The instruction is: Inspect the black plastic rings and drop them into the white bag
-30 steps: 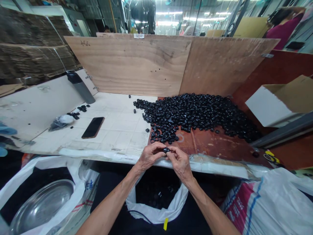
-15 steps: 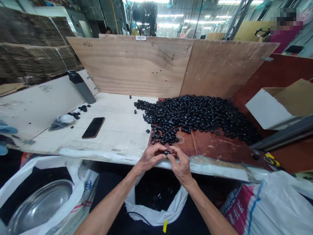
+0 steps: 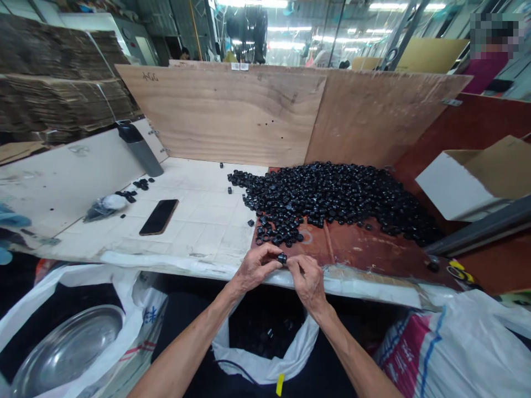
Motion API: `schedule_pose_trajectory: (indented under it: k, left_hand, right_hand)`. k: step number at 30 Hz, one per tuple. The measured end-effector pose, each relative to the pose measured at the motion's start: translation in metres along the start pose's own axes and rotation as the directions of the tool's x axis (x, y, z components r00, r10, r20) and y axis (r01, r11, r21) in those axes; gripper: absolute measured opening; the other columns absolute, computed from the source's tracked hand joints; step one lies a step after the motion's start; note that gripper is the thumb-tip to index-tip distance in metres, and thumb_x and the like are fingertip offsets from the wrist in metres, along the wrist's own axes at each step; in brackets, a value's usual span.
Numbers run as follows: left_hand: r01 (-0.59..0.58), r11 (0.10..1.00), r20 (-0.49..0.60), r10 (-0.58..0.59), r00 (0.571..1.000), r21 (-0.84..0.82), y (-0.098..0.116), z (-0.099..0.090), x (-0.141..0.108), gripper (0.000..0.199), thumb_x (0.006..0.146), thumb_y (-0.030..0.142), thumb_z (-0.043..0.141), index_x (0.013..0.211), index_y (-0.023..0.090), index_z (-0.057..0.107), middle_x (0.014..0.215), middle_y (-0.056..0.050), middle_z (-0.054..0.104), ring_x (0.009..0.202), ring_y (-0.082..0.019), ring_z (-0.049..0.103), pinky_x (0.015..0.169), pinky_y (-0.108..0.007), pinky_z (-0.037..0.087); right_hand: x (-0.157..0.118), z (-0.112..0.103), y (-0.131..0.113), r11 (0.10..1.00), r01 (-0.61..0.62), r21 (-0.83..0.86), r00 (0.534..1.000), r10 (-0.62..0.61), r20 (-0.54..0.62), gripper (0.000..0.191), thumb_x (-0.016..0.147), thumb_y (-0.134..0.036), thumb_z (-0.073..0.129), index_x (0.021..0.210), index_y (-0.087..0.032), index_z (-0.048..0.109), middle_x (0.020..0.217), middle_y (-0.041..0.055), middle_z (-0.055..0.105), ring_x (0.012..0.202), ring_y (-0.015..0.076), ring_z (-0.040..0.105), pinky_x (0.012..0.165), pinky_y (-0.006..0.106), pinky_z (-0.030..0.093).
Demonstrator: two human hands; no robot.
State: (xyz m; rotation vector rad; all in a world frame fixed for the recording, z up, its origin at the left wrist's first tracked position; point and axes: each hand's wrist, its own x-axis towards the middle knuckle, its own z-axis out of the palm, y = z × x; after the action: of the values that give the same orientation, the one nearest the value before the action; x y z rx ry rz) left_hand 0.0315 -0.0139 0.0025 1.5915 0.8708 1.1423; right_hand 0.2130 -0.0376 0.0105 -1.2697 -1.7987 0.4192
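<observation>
Between my hands, just over the table's front edge, is a small black ring-like plastic part (image 3: 282, 258). My left hand (image 3: 258, 267) is closed on it, thumb and forefinger pinching it from the left. Thumb and fingers pressed together, my right hand (image 3: 307, 279) meets the part's right side. A big pile of similar black parts (image 3: 332, 190) spreads over the reddish-brown board beyond my hands, a few loose ones lying nearest my fingers. Below my hands hangs an open white sack (image 3: 265, 365) with dark parts inside.
A phone (image 3: 159, 216) and a grey bottle (image 3: 143, 149) are on the left of the table. Wooden panels (image 3: 232, 113) close off the back. An open carton (image 3: 460, 182) is at right. Sacks flank me; the left one holds a metal basin (image 3: 70, 354). A person (image 3: 489, 61) is behind the panels.
My right hand's fingers have drawn together and shifted slightly right, so more of the black part shows. My left hand keeps its pinch in nearly the same spot.
</observation>
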Motion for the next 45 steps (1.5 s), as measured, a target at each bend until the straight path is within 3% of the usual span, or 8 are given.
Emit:
schedule_pose_trajectory:
  k: [9, 26, 32, 36, 38, 40, 42, 45]
  left_hand:
    - [0.059, 0.998, 0.010, -0.059, 0.998, -0.037, 0.004, 0.001, -0.003, 0.023, 0.083, 0.025, 0.069, 0.103, 0.015, 0.065, 0.100, -0.007, 0.067, 0.092, -0.019, 0.065, 0.087, -0.031, 0.052]
    - [0.188, 0.976, -0.026, -0.191, 0.981, -0.107, 0.012, 0.013, -0.039, 0.024, 0.086, 0.026, 0.066, 0.107, 0.016, 0.062, 0.101, -0.008, 0.070, 0.090, -0.021, 0.068, 0.083, -0.034, 0.057]
    - [-0.157, 0.906, -0.035, 0.185, 0.982, 0.394, -0.001, 0.017, -0.052, 0.025, 0.089, 0.014, 0.055, 0.112, 0.020, 0.062, 0.109, -0.010, 0.068, 0.103, -0.023, 0.065, 0.093, -0.039, 0.053]
    - [-0.223, 0.862, 0.106, 0.196, 0.975, 0.456, 0.010, 0.007, -0.056, 0.027, 0.091, 0.014, 0.050, 0.115, 0.020, 0.061, 0.110, -0.011, 0.068, 0.104, -0.023, 0.065, 0.091, -0.037, 0.053]
    - [-0.175, 0.886, 0.244, 0.073, 0.967, 0.430, 0.024, -0.002, -0.049, 0.017, 0.089, 0.020, 0.057, 0.105, 0.020, 0.065, 0.096, -0.007, 0.070, 0.089, -0.021, 0.067, 0.079, -0.031, 0.054]
    - [-0.072, 0.891, 0.244, -0.045, 0.969, 0.449, 0.034, -0.007, -0.035, 0.010, 0.083, 0.028, 0.068, 0.089, 0.020, 0.066, 0.078, -0.002, 0.067, 0.071, -0.017, 0.064, 0.065, -0.026, 0.051]
    - [0.011, 0.863, 0.027, -0.028, 0.999, 0.505, 0.032, -0.006, -0.016, 0.013, 0.081, 0.030, 0.070, 0.083, 0.019, 0.065, 0.076, -0.001, 0.064, 0.066, -0.016, 0.061, 0.062, -0.026, 0.049]
    - [0.065, 0.811, -0.203, 0.067, 0.977, 0.581, 0.008, 0.003, 0.013, 0.019, 0.080, 0.021, 0.068, 0.098, 0.018, 0.064, 0.092, -0.004, 0.064, 0.071, -0.016, 0.062, 0.070, -0.029, 0.050]
  right_hand:
    - [-0.006, 0.001, 0.003, 0.991, -0.027, 0.132, 0.999, 0.023, 0.033, 0.012, 0.089, -0.030, 0.061, 0.093, -0.020, 0.066, 0.082, 0.0037, 0.066, 0.076, 0.0183, 0.059, 0.073, 0.030, 0.047]
    - [-0.024, 0.002, -0.017, 0.947, -0.147, 0.287, 0.984, 0.111, 0.138, 0.013, 0.092, -0.030, 0.054, 0.094, -0.019, 0.061, 0.080, 0.0024, 0.062, 0.063, 0.0137, 0.060, 0.061, 0.024, 0.047]
    - [-0.032, 0.012, -0.027, 0.706, -0.533, 0.466, 0.846, 0.458, 0.274, 0.019, 0.088, -0.034, 0.054, 0.075, -0.020, 0.054, 0.046, -0.0060, 0.053, 0.044, 0.0125, 0.051, 0.053, 0.023, 0.043]
    - [-0.032, 0.006, -0.029, 0.603, -0.653, 0.458, 0.757, 0.502, 0.418, 0.027, 0.087, -0.038, 0.051, 0.067, -0.020, 0.053, 0.041, -0.0057, 0.050, 0.037, 0.0124, 0.048, 0.047, 0.023, 0.041]
    - [-0.022, -0.003, -0.020, 0.753, -0.581, 0.309, 0.793, 0.438, 0.424, 0.029, 0.087, -0.038, 0.051, 0.065, -0.020, 0.055, 0.044, -0.0035, 0.054, 0.040, 0.0136, 0.050, 0.046, 0.024, 0.039]
    - [-0.005, -0.011, -0.005, 0.926, -0.354, 0.131, 0.910, 0.309, 0.277, 0.022, 0.085, -0.034, 0.055, 0.068, -0.020, 0.059, 0.058, 0.0000, 0.061, 0.053, 0.0158, 0.057, 0.054, 0.025, 0.043]
    - [0.015, -0.013, 0.011, 0.988, -0.153, -0.029, 0.984, 0.155, 0.090, 0.008, 0.083, -0.024, 0.057, 0.080, -0.019, 0.062, 0.076, 0.0036, 0.063, 0.070, 0.0187, 0.061, 0.068, 0.029, 0.047]
    - [0.037, -0.001, 0.030, 0.983, -0.008, -0.186, 0.997, 0.022, 0.075, 0.017, 0.083, -0.016, 0.057, 0.099, -0.018, 0.063, 0.094, 0.0072, 0.061, 0.081, 0.0199, 0.060, 0.074, 0.030, 0.047]
